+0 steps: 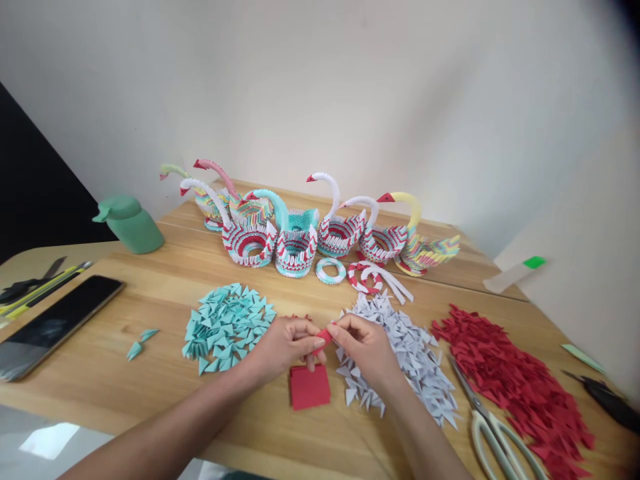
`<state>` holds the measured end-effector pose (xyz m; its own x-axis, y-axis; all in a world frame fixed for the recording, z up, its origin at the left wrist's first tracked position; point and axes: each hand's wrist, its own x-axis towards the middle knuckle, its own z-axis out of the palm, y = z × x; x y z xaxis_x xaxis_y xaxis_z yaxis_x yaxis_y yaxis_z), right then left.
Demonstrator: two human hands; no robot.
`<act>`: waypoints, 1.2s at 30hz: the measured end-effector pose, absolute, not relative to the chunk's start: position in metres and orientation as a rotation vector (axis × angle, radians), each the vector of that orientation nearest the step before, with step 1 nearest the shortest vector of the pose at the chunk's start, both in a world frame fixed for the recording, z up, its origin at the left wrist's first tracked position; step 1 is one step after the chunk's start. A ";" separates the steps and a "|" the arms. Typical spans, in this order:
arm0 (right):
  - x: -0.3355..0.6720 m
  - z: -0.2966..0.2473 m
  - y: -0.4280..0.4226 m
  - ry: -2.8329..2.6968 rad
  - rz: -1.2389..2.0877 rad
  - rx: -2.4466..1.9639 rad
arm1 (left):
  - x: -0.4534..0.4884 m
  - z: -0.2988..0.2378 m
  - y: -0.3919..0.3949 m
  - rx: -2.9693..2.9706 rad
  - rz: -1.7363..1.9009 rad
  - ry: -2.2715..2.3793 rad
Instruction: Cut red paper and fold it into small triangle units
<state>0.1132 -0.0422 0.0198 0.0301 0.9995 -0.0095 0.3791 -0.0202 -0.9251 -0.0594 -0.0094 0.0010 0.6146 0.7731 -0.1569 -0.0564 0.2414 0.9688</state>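
Between my two hands is a small folded piece of red paper [324, 339]. My left hand [293, 341] pinches one end of it between thumb and fingers. My right hand [364, 345] grips the other end with thumb and forefinger. Just below lies a stack of red paper rectangles [310, 388] on the table. Left of my hands spreads a pile of teal folded paper triangles [227, 327]. A pile of pale lilac paper triangles [420, 363] lies beside and beneath my right hand. A few red pieces show behind my left hand, partly hidden.
Paper swans [295, 250] line the back, with a teal-white ring [331, 271] and a red-white ring [364, 278] before them. Red triangles [520, 387] and scissors [483, 413] lie right. A phone [57, 327] and green pot [131, 223] sit left. A black-handled cutter [607, 400] lies far right.
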 end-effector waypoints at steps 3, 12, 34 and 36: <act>0.113 0.020 -0.042 -1.458 1.006 -1.498 | -0.060 0.000 -0.010 1.211 0.648 0.726; 0.111 0.020 -0.042 -1.511 1.001 -1.453 | -0.060 0.000 -0.010 1.340 0.777 0.765; 0.115 0.015 -0.040 -1.381 0.908 -1.429 | -0.060 0.003 -0.007 1.261 0.765 0.801; 0.115 0.016 -0.041 -1.467 0.763 -1.454 | -0.062 0.003 -0.005 1.121 0.757 0.784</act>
<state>0.1153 -0.0406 0.0155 0.1036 0.9793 0.1739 0.4196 0.1155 -0.9003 -0.0621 -0.0053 0.0029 0.5178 0.8411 -0.1566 -0.1273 0.2568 0.9581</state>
